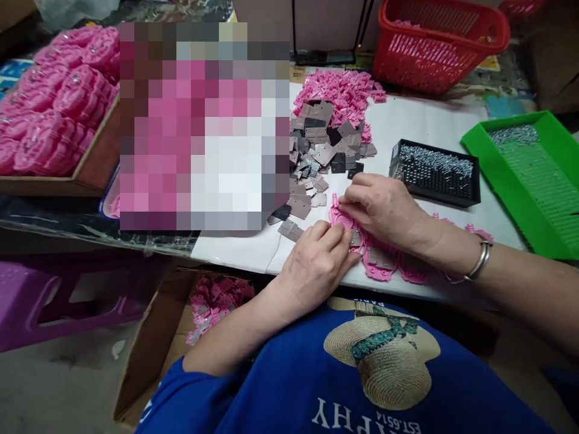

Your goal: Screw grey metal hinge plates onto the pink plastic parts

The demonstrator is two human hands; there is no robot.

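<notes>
On the white table sheet (253, 253), a pink plastic part (340, 218) lies at the left end of a row of similar pink parts. My left hand (319, 259) is closed at its lower left side, fingers pressed on it near a grey metal plate. From the right, my right hand (384, 211) pinches at the upper end of the same part; anything small between those fingertips is hidden. Beside my right forearm, another pink part (379, 262) carries a grey plate with screws. Loose grey metal plates (323, 154) are heaped beyond my hands, with small pink pieces (337, 90) behind them.
A black tray (434, 175) of screws and a green tray (538, 181) stand at the right. Behind is a red basket (438, 45). Stacked pink parts (67, 102) fill a box at left. Below the table edge sit a cardboard box (149, 337) and a purple stool (58, 295). Pixelation hides the upper left.
</notes>
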